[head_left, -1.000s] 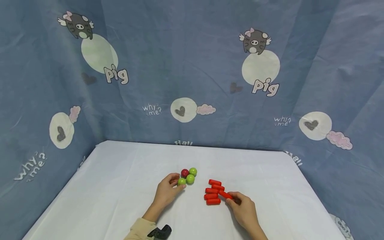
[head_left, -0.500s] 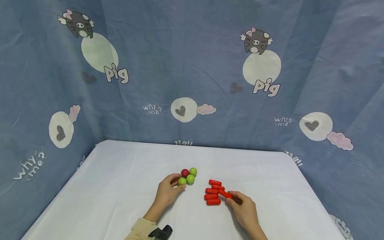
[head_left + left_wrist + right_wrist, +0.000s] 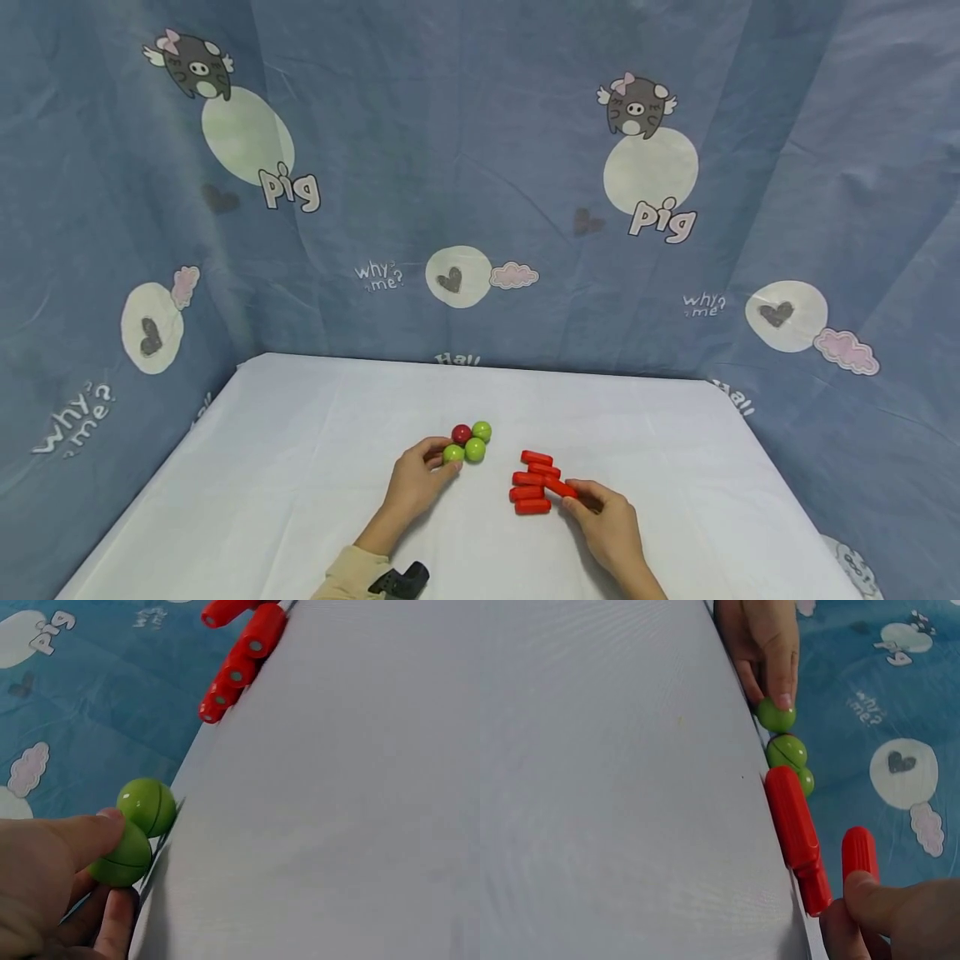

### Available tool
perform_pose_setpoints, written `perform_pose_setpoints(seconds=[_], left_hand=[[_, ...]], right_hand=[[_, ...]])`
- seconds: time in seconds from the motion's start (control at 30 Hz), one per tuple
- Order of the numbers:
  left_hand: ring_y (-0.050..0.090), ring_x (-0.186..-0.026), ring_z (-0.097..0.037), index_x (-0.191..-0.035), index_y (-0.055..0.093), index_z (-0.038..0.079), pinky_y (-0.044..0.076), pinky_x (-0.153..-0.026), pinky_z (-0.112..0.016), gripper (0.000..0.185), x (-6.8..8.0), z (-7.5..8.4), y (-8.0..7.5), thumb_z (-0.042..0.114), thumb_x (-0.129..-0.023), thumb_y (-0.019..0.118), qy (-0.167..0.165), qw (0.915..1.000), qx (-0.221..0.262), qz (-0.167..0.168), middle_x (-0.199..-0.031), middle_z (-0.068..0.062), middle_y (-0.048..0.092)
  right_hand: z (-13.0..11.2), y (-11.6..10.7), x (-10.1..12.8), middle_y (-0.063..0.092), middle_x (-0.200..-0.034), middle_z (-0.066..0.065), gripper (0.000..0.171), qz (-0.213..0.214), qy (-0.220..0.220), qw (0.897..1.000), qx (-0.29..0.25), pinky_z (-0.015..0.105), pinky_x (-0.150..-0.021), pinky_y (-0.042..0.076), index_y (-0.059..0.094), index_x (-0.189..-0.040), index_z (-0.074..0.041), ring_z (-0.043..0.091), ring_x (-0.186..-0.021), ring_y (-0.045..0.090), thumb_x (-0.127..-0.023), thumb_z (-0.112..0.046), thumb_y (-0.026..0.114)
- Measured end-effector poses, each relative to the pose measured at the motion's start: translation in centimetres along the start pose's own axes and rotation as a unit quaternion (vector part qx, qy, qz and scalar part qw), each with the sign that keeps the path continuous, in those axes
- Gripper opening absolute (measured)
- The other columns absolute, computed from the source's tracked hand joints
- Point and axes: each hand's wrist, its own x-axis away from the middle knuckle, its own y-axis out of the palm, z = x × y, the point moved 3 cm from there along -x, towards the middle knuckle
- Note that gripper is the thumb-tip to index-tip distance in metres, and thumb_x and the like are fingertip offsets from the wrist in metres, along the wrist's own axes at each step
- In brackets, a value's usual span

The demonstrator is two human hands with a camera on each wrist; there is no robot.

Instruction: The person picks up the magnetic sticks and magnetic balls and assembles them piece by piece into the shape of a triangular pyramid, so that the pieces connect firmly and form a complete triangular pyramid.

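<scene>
My left hand (image 3: 415,482) pinches a glossy green ball (image 3: 124,861) with a seam round it, thumb on one side and fingers on the other. Close against that ball are two more green balls (image 3: 475,450) and one dark red ball (image 3: 461,434). My right hand (image 3: 611,521) holds a short red ridged stick (image 3: 859,853) by its near end, between thumb and fingers. In the right wrist view the stick is raised above the table. Several like red sticks (image 3: 532,506) lie roughly side by side, just left of the right hand.
Both groups are near the middle of a table with a white cloth (image 3: 337,417). Behind it and along the sides hangs a blue curtain (image 3: 480,108) printed with pigs, hearts and clouds. A black device (image 3: 405,581) is strapped at the left wrist over a beige sleeve (image 3: 352,573).
</scene>
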Motion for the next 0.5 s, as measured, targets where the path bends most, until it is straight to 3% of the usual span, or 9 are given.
perform_pose_setpoints(seconds=[0.13,0.5], left_hand=[[0.068,-0.112,-0.025,-0.123,0.069,0.007,0.058,-0.092,-0.031,0.037,0.04,-0.11,-0.23,0.016,-0.089,0.079,-0.028,0.9995,0.016,-0.007,-0.120,-0.014,0.069],[0.065,-0.112,-0.022,-0.127,0.066,0.004,0.057,-0.092,-0.027,0.043,0.86,0.05,-0.60,0.018,-0.089,0.080,-0.060,0.9960,0.059,-0.030,-0.121,-0.012,0.067]], right_hand=[[-0.13,0.09,0.08,0.078,-0.105,0.007,0.025,-0.003,-0.006,1.000,0.000,0.019,-0.071,0.053,0.078,-0.111,-0.010,0.014,-0.091,0.070,-0.087,-0.017,0.081],[-0.71,0.49,0.56,0.079,-0.097,0.005,0.026,-0.011,-0.021,1.000,-0.014,0.018,-0.067,0.052,0.079,-0.110,-0.009,0.011,-0.086,0.068,-0.085,-0.015,0.082]])
